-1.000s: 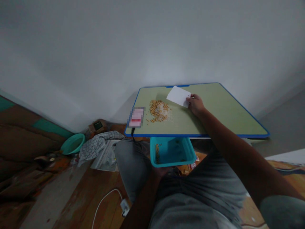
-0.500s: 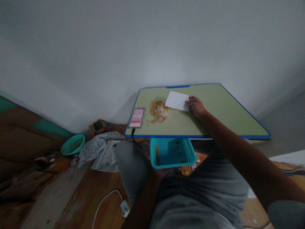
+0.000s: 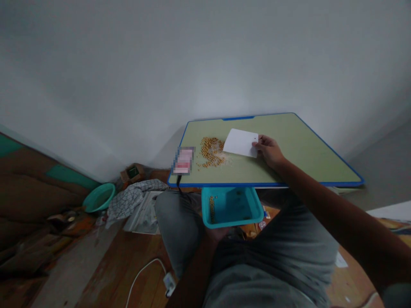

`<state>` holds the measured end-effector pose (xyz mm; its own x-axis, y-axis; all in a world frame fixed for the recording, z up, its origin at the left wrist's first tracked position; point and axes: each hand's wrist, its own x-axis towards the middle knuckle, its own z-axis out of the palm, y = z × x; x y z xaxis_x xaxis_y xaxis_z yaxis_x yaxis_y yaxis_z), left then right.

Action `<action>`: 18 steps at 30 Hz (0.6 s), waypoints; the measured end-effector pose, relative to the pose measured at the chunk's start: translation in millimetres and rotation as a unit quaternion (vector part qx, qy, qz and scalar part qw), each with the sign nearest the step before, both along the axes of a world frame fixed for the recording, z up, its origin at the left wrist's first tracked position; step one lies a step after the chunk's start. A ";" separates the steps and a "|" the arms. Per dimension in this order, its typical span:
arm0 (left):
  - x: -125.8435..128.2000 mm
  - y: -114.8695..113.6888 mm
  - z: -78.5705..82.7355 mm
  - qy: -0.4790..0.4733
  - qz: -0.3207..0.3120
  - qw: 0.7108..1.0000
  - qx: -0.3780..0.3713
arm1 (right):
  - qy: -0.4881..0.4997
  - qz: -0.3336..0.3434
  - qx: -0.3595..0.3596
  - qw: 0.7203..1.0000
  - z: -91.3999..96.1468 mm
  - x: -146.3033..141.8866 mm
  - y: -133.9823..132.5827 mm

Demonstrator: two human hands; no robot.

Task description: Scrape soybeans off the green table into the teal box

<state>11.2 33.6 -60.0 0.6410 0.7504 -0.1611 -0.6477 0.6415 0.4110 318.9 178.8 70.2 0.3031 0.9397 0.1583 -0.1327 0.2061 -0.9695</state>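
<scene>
In my right hand (image 3: 269,149) is a flat white scraper card (image 3: 240,142) with a small hole near its right edge, pinched between thumb and fingers. The card slants over the table, its left edge beside a spread of round yellow beans (image 3: 207,149). Whitish grains (image 3: 214,148) lie among the beans, partly behind the card. My left hand (image 3: 218,233) holds a blue plastic basin (image 3: 233,223) from below, just under the table's front edge; its fingers are mostly hidden. A strip of similar beans (image 3: 212,207) lies along the basin's left side.
The green tabletop (image 3: 308,149) has a blue rim and stands against a wall. A blurred-out pink item (image 3: 183,161) with a black strap lies at its left corner. On the floor are a green basin (image 3: 100,197), checked cloth (image 3: 135,194) and a power strip (image 3: 168,283).
My right hand has drawn the white card slightly toward me and to the right, and it now lies lower over the grains. The left hand and basin have hardly moved.
</scene>
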 end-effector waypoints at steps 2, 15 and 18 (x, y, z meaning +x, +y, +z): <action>-0.4 0.3 1.7 -0.002 -0.004 1.000 -0.002 | -0.013 0.001 0.003 1.000 2.6 -3.2 -2.3; 2.2 -5.7 14.8 0.077 0.021 0.994 -0.070 | -0.046 -0.014 -0.008 0.999 1.2 -7.1 -3.2; 2.6 -5.7 20.0 0.090 0.028 0.992 -0.086 | -0.048 -0.019 -0.007 0.999 0.1 -6.3 -2.2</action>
<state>13.9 27.8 -40.0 0.5490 0.7353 -0.3974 -0.6095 0.6776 0.4116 312.7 176.6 70.3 0.3232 0.9301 0.1748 -0.0322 0.1954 -0.9802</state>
